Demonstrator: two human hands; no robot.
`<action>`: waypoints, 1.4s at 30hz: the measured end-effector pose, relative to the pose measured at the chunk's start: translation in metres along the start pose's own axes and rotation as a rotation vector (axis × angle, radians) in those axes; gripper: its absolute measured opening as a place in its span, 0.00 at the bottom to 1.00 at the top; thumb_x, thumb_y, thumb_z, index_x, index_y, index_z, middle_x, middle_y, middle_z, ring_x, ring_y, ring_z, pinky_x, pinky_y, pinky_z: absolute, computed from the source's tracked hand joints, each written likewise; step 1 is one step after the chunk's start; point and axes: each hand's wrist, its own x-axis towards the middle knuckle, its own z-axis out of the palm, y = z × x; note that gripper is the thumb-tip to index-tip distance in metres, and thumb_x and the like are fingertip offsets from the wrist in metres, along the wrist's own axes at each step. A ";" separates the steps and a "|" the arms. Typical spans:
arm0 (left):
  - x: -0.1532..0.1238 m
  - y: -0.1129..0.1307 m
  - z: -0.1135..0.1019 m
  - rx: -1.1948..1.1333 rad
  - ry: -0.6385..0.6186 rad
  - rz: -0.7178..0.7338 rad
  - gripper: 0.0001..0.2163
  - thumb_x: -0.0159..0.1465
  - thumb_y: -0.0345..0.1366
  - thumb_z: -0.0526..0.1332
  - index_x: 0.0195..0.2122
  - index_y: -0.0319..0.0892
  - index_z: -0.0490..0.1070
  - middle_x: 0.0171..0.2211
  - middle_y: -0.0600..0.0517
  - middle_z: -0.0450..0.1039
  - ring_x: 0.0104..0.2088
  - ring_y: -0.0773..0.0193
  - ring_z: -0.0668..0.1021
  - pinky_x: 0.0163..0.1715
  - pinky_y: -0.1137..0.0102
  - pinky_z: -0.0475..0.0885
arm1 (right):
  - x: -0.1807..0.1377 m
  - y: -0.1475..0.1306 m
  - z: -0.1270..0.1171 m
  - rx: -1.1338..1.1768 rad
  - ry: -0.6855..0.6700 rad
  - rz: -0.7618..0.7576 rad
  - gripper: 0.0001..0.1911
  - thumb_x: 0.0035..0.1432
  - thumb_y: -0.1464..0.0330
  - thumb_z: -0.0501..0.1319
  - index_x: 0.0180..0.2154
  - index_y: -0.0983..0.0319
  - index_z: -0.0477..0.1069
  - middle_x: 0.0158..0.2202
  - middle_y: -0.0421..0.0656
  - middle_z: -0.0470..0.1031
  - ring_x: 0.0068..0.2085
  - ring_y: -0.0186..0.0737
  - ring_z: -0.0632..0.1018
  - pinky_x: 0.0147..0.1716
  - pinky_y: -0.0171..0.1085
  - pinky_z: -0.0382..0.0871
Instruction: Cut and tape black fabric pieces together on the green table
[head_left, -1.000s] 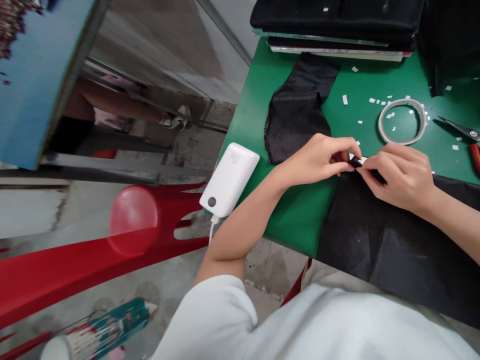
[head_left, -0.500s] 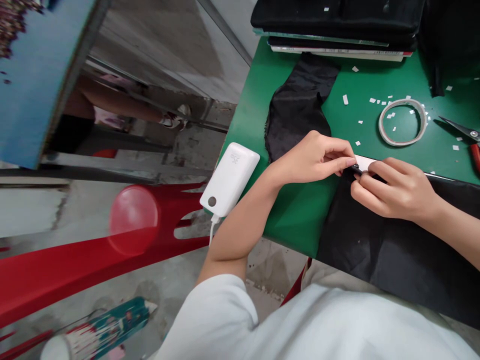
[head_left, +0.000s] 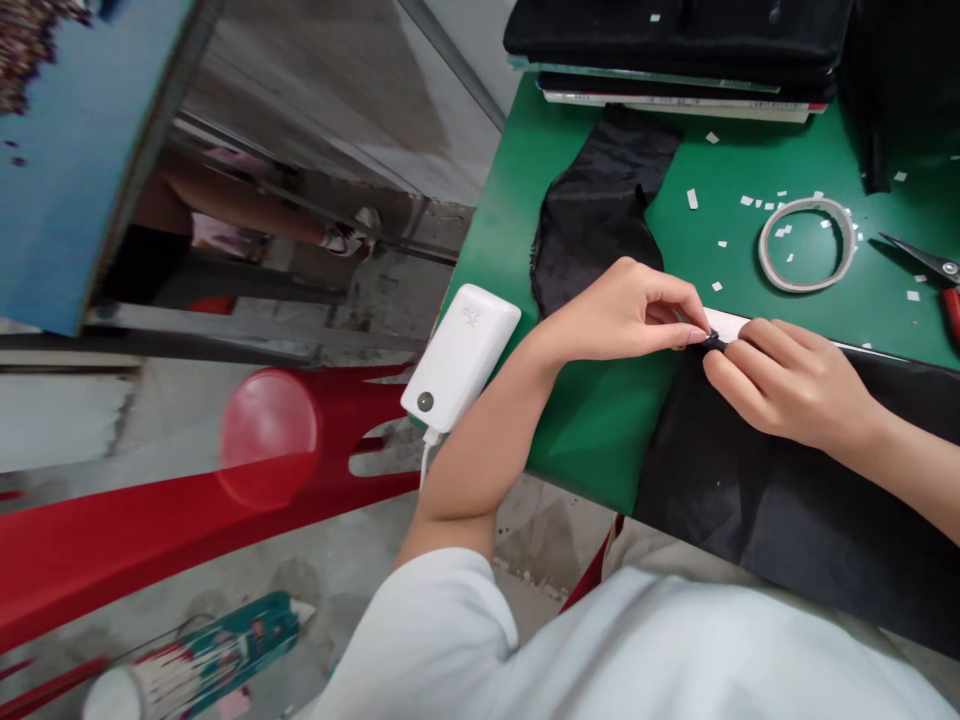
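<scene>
Black fabric (head_left: 795,500) lies over the front edge of the green table (head_left: 585,450) and hangs toward my lap. At its upper left corner, my left hand (head_left: 637,310) pinches the black edge between thumb and forefinger. Close beside it, my right hand (head_left: 795,380) is closed on the same corner, its fingers curled over the cloth. A white strip (head_left: 724,322) shows just behind the fingertips, along the fabric's top edge. Exactly how the corner is folded is partly hidden by the fingers.
A tape roll (head_left: 807,245), scissors (head_left: 926,258) and small white scraps lie beyond my hands. Another black cloth piece (head_left: 592,225) and a white power bank (head_left: 461,357) are to the left. A black stack (head_left: 675,35) stands at the back, a red chair (head_left: 315,450) at left.
The left fingertips have shifted slightly at the black corner, and more of the folded edge shows between the hands. The right hand has barely moved.
</scene>
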 end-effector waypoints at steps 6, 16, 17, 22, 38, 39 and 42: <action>-0.001 0.000 0.000 0.009 -0.011 0.037 0.02 0.58 0.28 0.67 0.32 0.38 0.79 0.31 0.52 0.82 0.32 0.67 0.83 0.34 0.78 0.79 | -0.007 -0.004 0.006 0.154 0.032 0.169 0.09 0.63 0.76 0.62 0.29 0.61 0.70 0.18 0.37 0.66 0.22 0.35 0.66 0.22 0.36 0.62; -0.001 0.001 0.001 -0.022 0.004 0.042 0.03 0.56 0.25 0.69 0.31 0.37 0.78 0.31 0.53 0.82 0.33 0.66 0.84 0.35 0.78 0.79 | -0.013 -0.005 0.021 0.528 0.051 0.545 0.05 0.62 0.76 0.60 0.35 0.61 0.71 0.31 0.43 0.77 0.28 0.35 0.77 0.27 0.33 0.71; -0.001 0.001 0.001 -0.019 0.002 0.046 0.04 0.56 0.25 0.69 0.31 0.37 0.78 0.31 0.53 0.82 0.33 0.66 0.84 0.35 0.78 0.79 | -0.013 -0.005 0.020 0.545 0.054 0.550 0.05 0.62 0.76 0.60 0.35 0.61 0.71 0.31 0.43 0.77 0.28 0.35 0.77 0.27 0.33 0.71; 0.000 -0.002 0.001 -0.003 0.013 0.057 0.04 0.57 0.24 0.67 0.31 0.38 0.79 0.30 0.54 0.82 0.32 0.67 0.84 0.34 0.78 0.79 | -0.013 -0.003 0.019 0.614 0.060 0.572 0.06 0.61 0.77 0.62 0.35 0.60 0.71 0.32 0.42 0.77 0.27 0.33 0.76 0.26 0.33 0.71; -0.002 -0.017 0.003 0.479 0.062 0.432 0.07 0.65 0.30 0.59 0.30 0.41 0.73 0.30 0.54 0.81 0.31 0.70 0.81 0.32 0.78 0.71 | -0.013 -0.002 0.019 0.593 0.066 0.528 0.05 0.61 0.75 0.63 0.34 0.58 0.71 0.30 0.41 0.79 0.27 0.35 0.78 0.25 0.34 0.72; -0.003 -0.017 0.003 0.507 0.057 0.442 0.07 0.66 0.30 0.59 0.31 0.41 0.73 0.31 0.54 0.81 0.33 0.70 0.82 0.33 0.78 0.71 | -0.012 -0.003 0.019 0.584 0.071 0.523 0.06 0.61 0.75 0.62 0.34 0.58 0.71 0.30 0.41 0.79 0.26 0.35 0.78 0.24 0.34 0.72; -0.004 -0.017 0.004 0.573 0.060 0.496 0.09 0.67 0.30 0.57 0.30 0.41 0.72 0.32 0.54 0.82 0.35 0.69 0.83 0.34 0.77 0.71 | -0.011 -0.005 0.019 0.566 0.084 0.509 0.08 0.59 0.77 0.62 0.32 0.58 0.70 0.28 0.41 0.78 0.25 0.35 0.77 0.23 0.33 0.72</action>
